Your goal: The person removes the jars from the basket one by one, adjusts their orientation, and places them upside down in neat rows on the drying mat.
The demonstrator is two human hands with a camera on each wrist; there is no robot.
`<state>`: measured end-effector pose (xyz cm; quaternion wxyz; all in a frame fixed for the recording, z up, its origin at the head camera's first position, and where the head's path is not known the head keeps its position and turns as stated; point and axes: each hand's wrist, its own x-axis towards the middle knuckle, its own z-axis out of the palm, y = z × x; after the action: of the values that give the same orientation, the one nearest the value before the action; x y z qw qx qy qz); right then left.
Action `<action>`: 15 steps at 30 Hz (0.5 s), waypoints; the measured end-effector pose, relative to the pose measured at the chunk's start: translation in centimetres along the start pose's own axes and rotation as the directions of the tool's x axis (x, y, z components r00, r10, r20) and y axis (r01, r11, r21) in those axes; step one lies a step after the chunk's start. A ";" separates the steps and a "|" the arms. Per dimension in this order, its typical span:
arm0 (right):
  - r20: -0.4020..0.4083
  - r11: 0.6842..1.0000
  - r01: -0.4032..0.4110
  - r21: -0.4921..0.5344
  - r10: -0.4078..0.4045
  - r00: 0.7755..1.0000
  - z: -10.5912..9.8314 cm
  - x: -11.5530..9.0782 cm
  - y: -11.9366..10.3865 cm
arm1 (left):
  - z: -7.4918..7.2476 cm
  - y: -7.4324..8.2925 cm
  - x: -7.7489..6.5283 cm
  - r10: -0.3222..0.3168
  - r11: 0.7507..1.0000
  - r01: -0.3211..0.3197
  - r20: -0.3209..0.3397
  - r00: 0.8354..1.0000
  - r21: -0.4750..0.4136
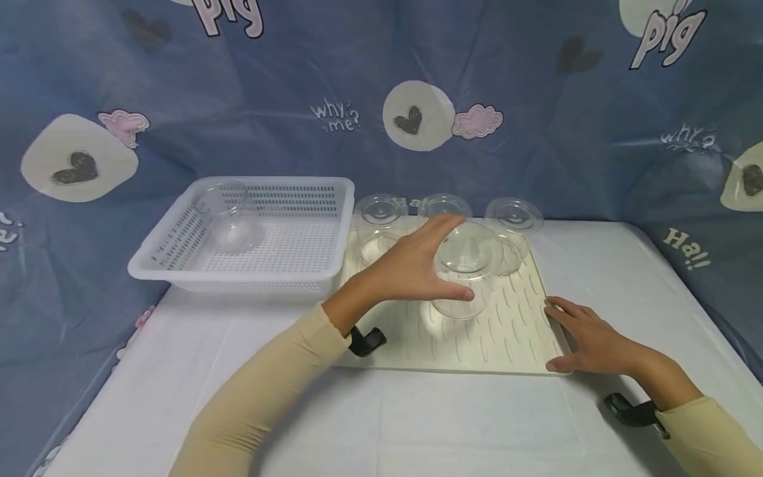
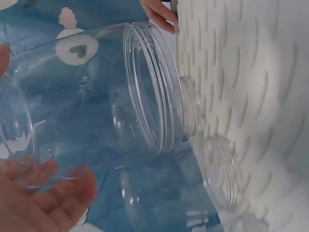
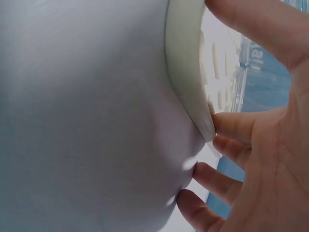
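My left hand [image 1: 411, 265] holds a clear plastic jar [image 1: 469, 246] from the side, thumb and fingers around its base end. The jar is upside down, its ridged mouth [image 2: 157, 92] facing the mat; I cannot tell whether the rim touches. Beneath it lies a cream mat [image 1: 507, 344] with raised ridges. My right hand [image 1: 602, 344] rests at the mat's right edge, with loosely spread fingers [image 3: 231, 125] touching the edge. Behind the held jar, three more clear jars stand upside down on the mat, among them the left jar [image 1: 379, 215] and the right jar [image 1: 515, 215].
A white perforated basket [image 1: 238, 277] stands left of the mat, with another clear jar [image 1: 229, 218] inside it. White cloth [image 1: 465, 424] covers the table. A blue printed curtain [image 1: 298, 73] hangs behind and at the sides.
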<state>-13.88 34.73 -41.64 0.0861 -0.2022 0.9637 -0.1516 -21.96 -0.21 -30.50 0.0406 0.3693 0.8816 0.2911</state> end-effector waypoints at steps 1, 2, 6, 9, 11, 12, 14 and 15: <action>-0.003 1.000 0.000 -0.002 0.000 1.000 0.0 0.0 0.0 | 0.3 0.2 0.5 0.004 1.000 -0.004 0.010 1.000 -0.006; -0.007 1.000 0.003 -0.001 -0.003 1.000 0.0 0.0 0.0 | 0.6 0.3 0.9 0.006 1.000 -0.006 0.020 1.000 -0.012; -0.009 1.000 -0.002 -0.008 0.002 1.000 -0.2 0.1 0.0 | 1.7 1.2 2.3 0.016 1.000 -0.015 0.040 0.999 -0.014; -0.002 1.000 -0.022 -0.012 0.022 1.000 -0.2 0.2 0.0 | 2.6 1.6 3.0 0.033 0.999 -0.033 0.030 0.999 -0.011; 0.004 0.999 -0.037 -0.005 0.037 0.999 -0.1 0.2 -0.1 | 3.2 1.8 3.3 0.036 0.999 -0.035 0.028 0.999 -0.012; 0.007 0.999 -0.040 -0.004 0.040 0.999 -0.1 0.1 -0.1 | 3.5 1.8 3.4 0.033 0.999 -0.032 0.031 0.999 -0.015; 0.010 0.999 -0.043 0.002 0.043 0.999 0.0 0.0 -0.1 | 4.1 1.9 3.6 0.023 0.999 -0.021 0.041 0.999 -0.029; 0.011 0.999 -0.042 0.005 0.042 0.999 0.0 -0.1 -0.1 | 4.3 2.0 3.7 0.015 0.999 -0.013 0.048 0.999 -0.035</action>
<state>-13.78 34.65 -41.63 0.0952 -0.1823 0.9669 -0.1513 -22.21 5.46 -32.43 0.0660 0.3815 0.8727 0.2976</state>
